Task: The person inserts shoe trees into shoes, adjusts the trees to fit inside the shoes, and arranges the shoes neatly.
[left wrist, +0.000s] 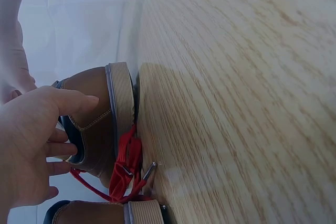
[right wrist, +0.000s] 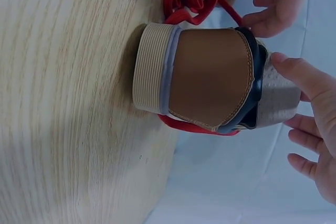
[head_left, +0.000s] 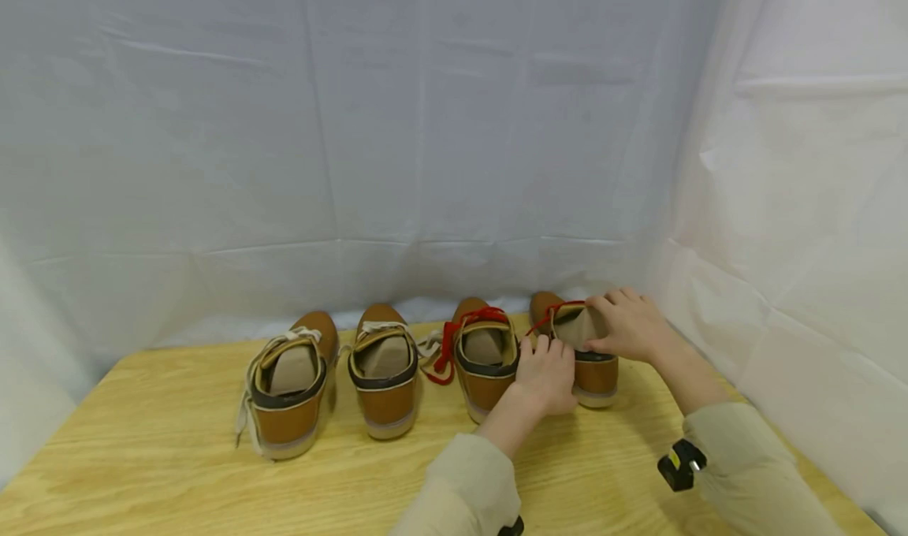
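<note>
A brown shoe [head_left: 596, 374] with red laces stands at the right end of a row of shoes. My right hand [head_left: 627, 327] pinches a grey-beige insole [right wrist: 278, 98] between thumb and fingers; part of it sticks up out of that shoe's opening. The insole's lower end is hidden inside. At the shoe's left side is my left hand [head_left: 546, 374], its fingers loosely bent near the collar and its thumb apart from them. In the left wrist view, the left thumb [left wrist: 84, 102] lies across the brown heel side; whether it presses there is unclear.
Left of the hands stands another brown shoe [head_left: 489, 390] with red laces. Two brown shoes with white laces, one nearer [head_left: 383, 398] and one farther left [head_left: 287, 424], complete the row. White cloth [head_left: 461, 142] hangs behind the wooden table [head_left: 177, 441] and along the right.
</note>
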A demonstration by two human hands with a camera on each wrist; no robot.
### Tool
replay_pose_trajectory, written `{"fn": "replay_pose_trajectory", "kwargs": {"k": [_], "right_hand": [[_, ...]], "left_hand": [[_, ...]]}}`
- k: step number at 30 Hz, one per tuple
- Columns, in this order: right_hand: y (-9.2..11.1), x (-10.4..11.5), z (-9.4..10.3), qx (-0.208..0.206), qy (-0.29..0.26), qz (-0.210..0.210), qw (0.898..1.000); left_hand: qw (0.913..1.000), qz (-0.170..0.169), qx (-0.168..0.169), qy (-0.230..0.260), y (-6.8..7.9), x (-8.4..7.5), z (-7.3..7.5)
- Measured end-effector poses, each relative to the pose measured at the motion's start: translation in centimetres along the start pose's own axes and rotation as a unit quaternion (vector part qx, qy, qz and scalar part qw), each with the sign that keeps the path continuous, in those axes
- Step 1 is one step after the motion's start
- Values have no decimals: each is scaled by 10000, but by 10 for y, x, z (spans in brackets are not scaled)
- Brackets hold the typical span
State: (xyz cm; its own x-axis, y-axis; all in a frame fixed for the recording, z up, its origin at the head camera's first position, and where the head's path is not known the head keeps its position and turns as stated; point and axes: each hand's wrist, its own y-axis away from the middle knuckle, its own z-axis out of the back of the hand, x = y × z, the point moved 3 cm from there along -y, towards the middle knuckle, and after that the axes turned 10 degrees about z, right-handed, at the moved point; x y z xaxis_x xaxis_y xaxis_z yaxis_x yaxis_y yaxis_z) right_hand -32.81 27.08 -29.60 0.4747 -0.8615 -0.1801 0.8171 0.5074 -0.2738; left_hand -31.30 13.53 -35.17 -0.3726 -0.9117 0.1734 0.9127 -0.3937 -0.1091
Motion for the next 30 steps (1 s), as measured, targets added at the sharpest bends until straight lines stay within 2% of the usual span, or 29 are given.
{"fn": "replay_pose_trajectory", "kwargs": {"k": [11, 19, 30], "right_hand": [[-3, 2, -2, 5, 179, 46, 9998], [-4, 3, -7, 181, 191, -233, 9994], [-8, 6, -11, 168, 84, -479, 9987]], "left_hand": [[10000, 8, -42, 11, 0, 1, 0], [10000, -24, 27, 64, 1, 0, 0], [10000, 23, -23, 19, 0, 1, 0]]}}
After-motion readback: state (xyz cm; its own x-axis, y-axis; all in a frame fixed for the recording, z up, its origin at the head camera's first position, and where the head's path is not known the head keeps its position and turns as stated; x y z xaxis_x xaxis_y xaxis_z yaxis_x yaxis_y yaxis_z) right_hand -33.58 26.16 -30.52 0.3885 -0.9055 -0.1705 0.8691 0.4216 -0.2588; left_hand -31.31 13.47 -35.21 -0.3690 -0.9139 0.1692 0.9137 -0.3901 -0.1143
